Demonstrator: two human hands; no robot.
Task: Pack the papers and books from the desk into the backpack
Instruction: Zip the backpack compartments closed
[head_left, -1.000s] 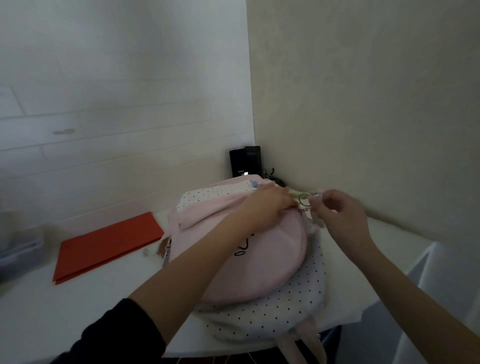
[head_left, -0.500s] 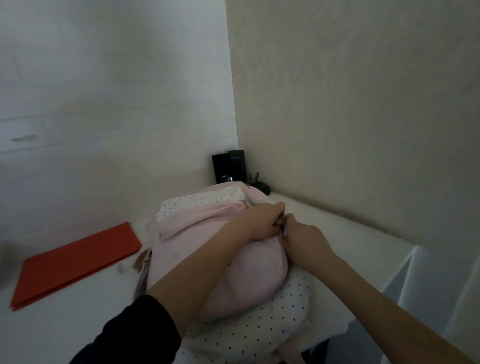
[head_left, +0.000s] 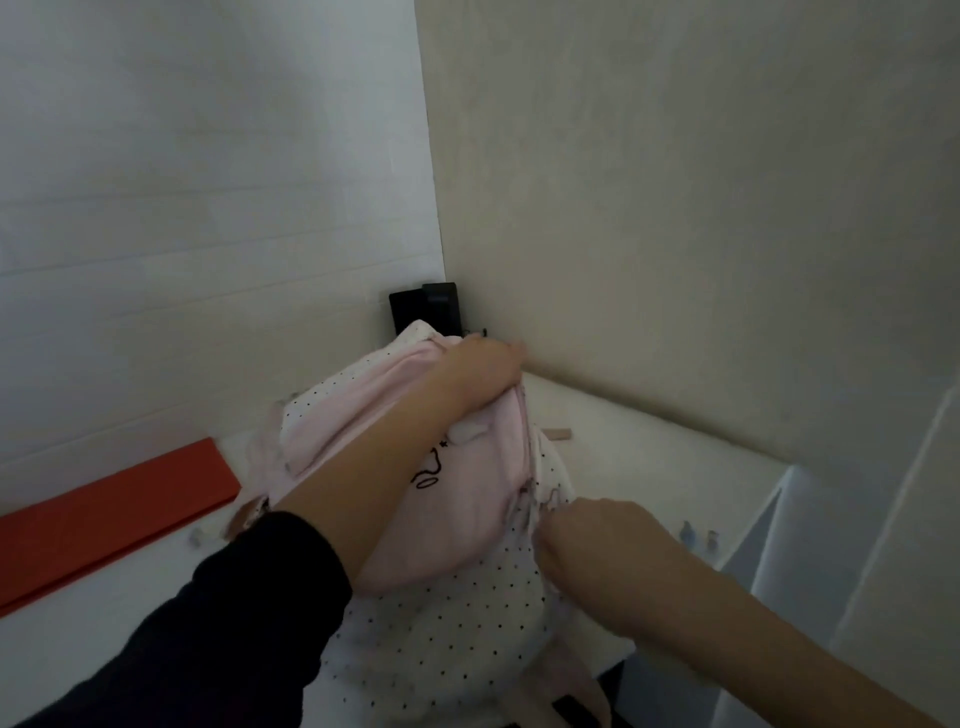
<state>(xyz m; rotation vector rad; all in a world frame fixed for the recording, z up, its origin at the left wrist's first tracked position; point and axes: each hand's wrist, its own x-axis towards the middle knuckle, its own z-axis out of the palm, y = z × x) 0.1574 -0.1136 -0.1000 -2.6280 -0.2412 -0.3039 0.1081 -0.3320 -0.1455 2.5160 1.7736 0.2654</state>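
change: half a second back both your hands met at one spot on the backpack's right edge. Now they are apart. Your left hand (head_left: 480, 371) has gone up to the top end, your right hand (head_left: 597, 540) has come down the right side toward you. View has tipped too, more of the folder is cut off at the left.
backpack (head_left: 457, 519): pink with a white dotted panel, lying on the white desk (head_left: 649, 452) at frame centre. Long axis runs roughly 6 to 12 o'clock, top end pointing at 12 toward the wall corner, straps end at 6 hanging over the desk's near edge. Pink front pocket with a black doodle faces up.
left hand: fingers curled over the top right of the pink fabric, gripping it bunched, at about 12 o'clock of the bag. Dark sleeve (head_left: 234, 623) crosses the bag's left half.
right hand: at about 4 o'clock of the bag, on its right edge where pink meets dotted. Fingers curled in and pinching at the seam; what exactly is pinched is too blurred to tell.
bag vs fingers: bag lies between the two hands, under the left forearm.
orange folder (head_left: 104, 519): flat on the desk at 9 o'clock, well apart from the bag.
black device (head_left: 426, 306): upright in the corner at 12 o'clock, just behind the bag.
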